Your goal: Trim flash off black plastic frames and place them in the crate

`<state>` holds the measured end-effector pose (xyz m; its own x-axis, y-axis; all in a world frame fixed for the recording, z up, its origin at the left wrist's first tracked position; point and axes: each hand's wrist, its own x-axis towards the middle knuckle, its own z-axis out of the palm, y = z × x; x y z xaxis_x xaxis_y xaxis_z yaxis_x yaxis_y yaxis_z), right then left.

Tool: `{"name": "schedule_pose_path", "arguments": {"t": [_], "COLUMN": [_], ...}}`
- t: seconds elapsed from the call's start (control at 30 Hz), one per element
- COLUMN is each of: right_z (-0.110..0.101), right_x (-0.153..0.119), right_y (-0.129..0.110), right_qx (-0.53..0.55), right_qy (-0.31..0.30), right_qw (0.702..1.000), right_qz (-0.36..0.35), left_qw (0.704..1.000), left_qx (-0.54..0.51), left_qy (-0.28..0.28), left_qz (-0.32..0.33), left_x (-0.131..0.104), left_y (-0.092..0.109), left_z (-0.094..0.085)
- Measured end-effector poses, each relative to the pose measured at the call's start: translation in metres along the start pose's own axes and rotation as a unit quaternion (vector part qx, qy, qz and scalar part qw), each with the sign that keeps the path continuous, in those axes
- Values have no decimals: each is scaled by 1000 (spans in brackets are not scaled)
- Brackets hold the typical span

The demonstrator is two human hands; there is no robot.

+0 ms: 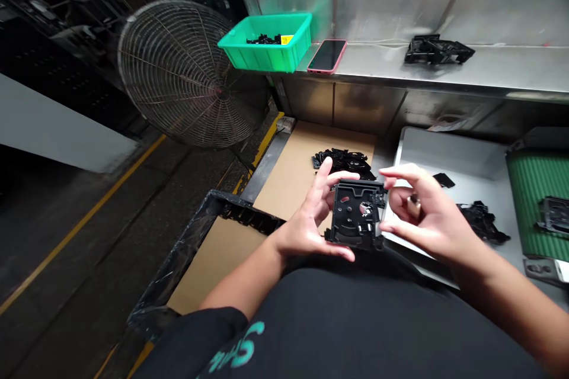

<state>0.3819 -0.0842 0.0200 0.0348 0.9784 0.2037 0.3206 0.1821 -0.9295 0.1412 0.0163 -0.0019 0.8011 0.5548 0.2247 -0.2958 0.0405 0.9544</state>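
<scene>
A flat black plastic housing (pixel 351 219), roughly square with slots and round holes, is held up in front of my chest. My left hand (pixel 311 222) grips its left side, thumb along the lower edge and fingers at the upper edge. On the right side, my right hand (pixel 427 213) pinches the housing's edge between thumb and index finger, the other fingers curled. A ring-like metallic object (pixel 414 206) shows at those curled fingers. Behind the housing, a pile of black plastic parts (pixel 342 160) lies on a cardboard sheet (pixel 293 160).
A grey bin (pixel 444 148) with black parts stands at right, beside a green conveyor belt (pixel 533 177). On the metal shelf (pixel 377 65) sit a green tray (pixel 262 59), a phone (pixel 328 56) and black parts (pixel 438 50). A large fan (pixel 191 77) and black-rimmed crate (pixel 173 266) stand left.
</scene>
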Motion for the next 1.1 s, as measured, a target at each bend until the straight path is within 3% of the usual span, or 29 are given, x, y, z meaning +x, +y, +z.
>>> {"name": "schedule_pose_path", "arguments": {"t": [0.1,0.2,0.3,0.47,0.6,0.7,0.97,1.1], "right_z": [-9,-12,-9,3,13,21,26,27], "right_x": [6,9,5,-11,-17,-18,-25,-28], "right_y": [-1,-1,0,-2,-6,-8,-12,-11], "right_qx": [-43,-52,-49,-36,-89,-104,-71,-53], "right_qy": [-85,-93,-63,59,40,51,90,99], "right_qw": [995,993,995,994,982,972,974,975], "right_qz": [-41,-57,-60,-88,-164,-205,-195,-191], "left_qw": [1000,999,999,997,987,979,961,958], "left_qx": [-3,-6,1,51,96,133,188,204], "left_qy": [-23,-52,-50,17,59,52,40,42], "left_qz": [11,2,-14,60,111,148,201,195], "left_x": [1,1,0,-1,3,8,13,13], "left_y": [1,4,5,2,0,-4,-4,3], "left_z": [-2,-3,-3,-1,3,4,7,11]}}
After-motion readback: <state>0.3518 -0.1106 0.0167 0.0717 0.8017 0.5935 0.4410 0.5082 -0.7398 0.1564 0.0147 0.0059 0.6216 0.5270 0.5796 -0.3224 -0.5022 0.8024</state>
